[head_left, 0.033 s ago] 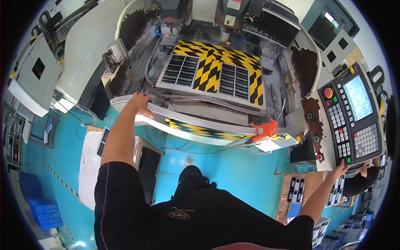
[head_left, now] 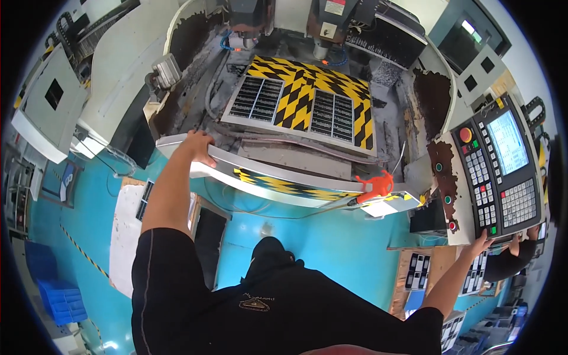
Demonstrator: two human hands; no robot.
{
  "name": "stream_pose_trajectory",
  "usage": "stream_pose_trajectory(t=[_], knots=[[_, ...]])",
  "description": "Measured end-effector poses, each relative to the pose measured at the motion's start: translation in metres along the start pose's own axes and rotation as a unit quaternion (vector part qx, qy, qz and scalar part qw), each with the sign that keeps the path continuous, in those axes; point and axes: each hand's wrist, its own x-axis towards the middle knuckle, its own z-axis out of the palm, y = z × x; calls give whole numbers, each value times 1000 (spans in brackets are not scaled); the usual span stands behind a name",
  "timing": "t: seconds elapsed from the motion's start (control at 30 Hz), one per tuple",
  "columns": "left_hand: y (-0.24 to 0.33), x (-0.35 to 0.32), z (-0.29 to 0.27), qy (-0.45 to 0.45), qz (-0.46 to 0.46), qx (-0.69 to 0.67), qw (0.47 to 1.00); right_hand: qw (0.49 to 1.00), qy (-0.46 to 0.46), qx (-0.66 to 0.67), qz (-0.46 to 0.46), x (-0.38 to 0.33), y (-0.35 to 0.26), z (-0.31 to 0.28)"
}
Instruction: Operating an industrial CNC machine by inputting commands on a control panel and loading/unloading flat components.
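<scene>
My left hand [head_left: 201,148] is closed over the left part of the white front rail [head_left: 278,182] of a large machine, thumb on the near side. At the lower edge of the control panel [head_left: 494,171] is my right hand [head_left: 481,241], a finger stretched up by the green key [head_left: 493,230]; its other fingers are partly hidden. Inside the machine lies a board [head_left: 300,112] with yellow-and-black checked tape and two light-framed sets of dark rectangular pieces. Two spindles [head_left: 247,40] [head_left: 323,47] hang above its far side.
An orange-red spray gun [head_left: 376,184] with a hose hangs on the rail's right part. A white-topped table [head_left: 126,236] stands at lower left, blue bins [head_left: 62,302] beyond it. Lower right, a wooden bench [head_left: 402,278] carries dark pieces. Another person's dark sleeve [head_left: 509,264] shows behind the panel.
</scene>
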Motion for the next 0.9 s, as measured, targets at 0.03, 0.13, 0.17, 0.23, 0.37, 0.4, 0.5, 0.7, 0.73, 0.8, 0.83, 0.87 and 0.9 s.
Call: stream_pose_trajectory(t=[0.03,0.13,0.17,0.23,0.37,0.4,0.5,0.7,0.73,0.8,0.83,0.87,0.9], knots=[[0,0,-9,-10,6,0,1000,999,36,-3,17,-6,-1,4],[-4,-1,-16,-21,4,-8,1000,998,53,14,44,-10,-8,13],[-6,0,-14,-12,1,-10,1000,997,52,23,45,-19,-16,19],[-9,-2,-10,-8,-2,-15,1000,999,30,16,28,-11,-6,16],[-4,-1,-14,-12,9,-5,1000,999,40,-15,6,-5,2,9],[-3,-2,-13,-6,8,-10,1000,998,53,-24,4,-5,4,11],[-1,-2,-16,-11,8,-18,1000,998,55,-28,-2,-5,4,11],[-2,-1,-12,-6,-1,-6,1000,998,70,0,-3,-14,-6,22],[-2,0,-12,-8,-6,-2,1000,998,68,-3,-4,-15,-7,23],[-4,1,-10,-15,-10,0,1000,998,63,14,-7,-20,-11,29],[-5,2,-10,-22,-17,1,1000,998,64,14,-7,-23,-14,30],[-5,2,-10,-21,-17,1,1000,998,61,9,0,-26,-18,32],[-4,3,-11,-24,-18,0,1000,998,57,4,8,-28,-21,33]])
